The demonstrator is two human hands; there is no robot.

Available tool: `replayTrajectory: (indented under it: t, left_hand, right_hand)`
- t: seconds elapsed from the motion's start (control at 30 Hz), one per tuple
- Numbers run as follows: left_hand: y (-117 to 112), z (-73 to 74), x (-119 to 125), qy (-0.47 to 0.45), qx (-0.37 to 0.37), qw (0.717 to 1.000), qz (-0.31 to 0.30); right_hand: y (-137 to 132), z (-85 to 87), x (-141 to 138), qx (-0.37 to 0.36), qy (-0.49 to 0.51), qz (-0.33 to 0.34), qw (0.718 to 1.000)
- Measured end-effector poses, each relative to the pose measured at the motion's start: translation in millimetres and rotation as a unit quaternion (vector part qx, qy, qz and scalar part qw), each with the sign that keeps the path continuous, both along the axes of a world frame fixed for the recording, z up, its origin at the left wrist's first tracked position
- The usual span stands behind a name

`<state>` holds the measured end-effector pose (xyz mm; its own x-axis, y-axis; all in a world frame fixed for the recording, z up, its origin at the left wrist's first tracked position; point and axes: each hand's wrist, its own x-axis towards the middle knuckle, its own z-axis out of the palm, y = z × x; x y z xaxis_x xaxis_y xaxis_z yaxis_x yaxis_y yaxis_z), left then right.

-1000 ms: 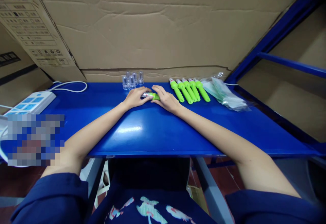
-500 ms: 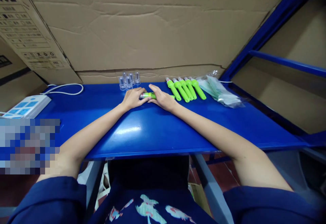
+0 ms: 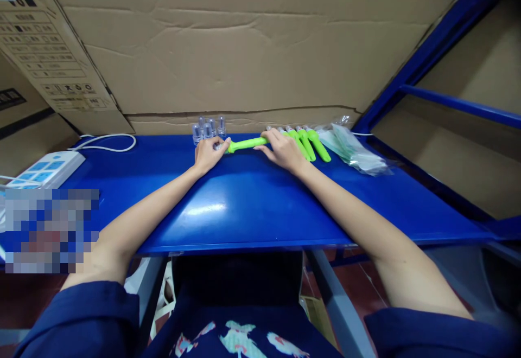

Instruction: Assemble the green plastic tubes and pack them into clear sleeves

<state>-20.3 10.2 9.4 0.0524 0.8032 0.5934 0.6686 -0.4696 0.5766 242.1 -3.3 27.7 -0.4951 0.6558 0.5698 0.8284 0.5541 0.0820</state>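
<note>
A bright green stick-like handle [image 3: 249, 144] with a clear tip spans the gap between my two hands, just above the blue tabletop. My left hand [image 3: 208, 156] is closed around its clear-tipped end, and the fingers hide most of that tip. At the plain end, my right hand [image 3: 285, 152] has its thumb below and its fingers above the handle. Several similar green handles [image 3: 318, 145] lie side by side beyond my right hand, which partly covers them. Behind my left hand stand several clear plastic caps [image 3: 221, 126].
Clear plastic bags [image 3: 356, 149] lie right of the green handles. A white power strip [image 3: 51, 169] with a looped cable [image 3: 109, 144] sits at the left. Cardboard [image 3: 228, 65] walls the back of the blue table [image 3: 260, 206]; a blue metal frame [image 3: 431, 43] rises at the right.
My right hand has slid right along the green handle to its plain end, baring the handle's middle. My left hand has shifted slightly left, staying on the clear-tipped end.
</note>
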Motion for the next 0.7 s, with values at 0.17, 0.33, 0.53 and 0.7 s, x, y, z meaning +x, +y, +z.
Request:
replayTrajectory:
  t: [0.17, 0.33, 0.53, 0.7]
  left_hand:
    - [-7.2, -0.4, -1.1, 0.041, 0.037, 0.998, -0.018]
    - [-13.1, 0.1, -2.2, 0.08, 0.069, 0.994, -0.029]
    - [-16.7, 1.2, -0.3, 0.181, 0.114, 0.975, -0.062]
    - [-17.3, 0.4, 4.0, 0.177, 0.086, 0.979, -0.049]
  right_hand:
    - [-6.9, -3.2, -3.2, -0.009, -0.009, 0.0, 1.0]
    - [-10.5, -3.1, -10.1, -0.016, 0.015, -0.031, 0.999]
    - [0.0, -7.6, -5.8, -0.05, 0.086, -0.082, 0.992]
    - [-2.8, -4.4, -8.5, -0.059, 0.122, -0.074, 0.988]
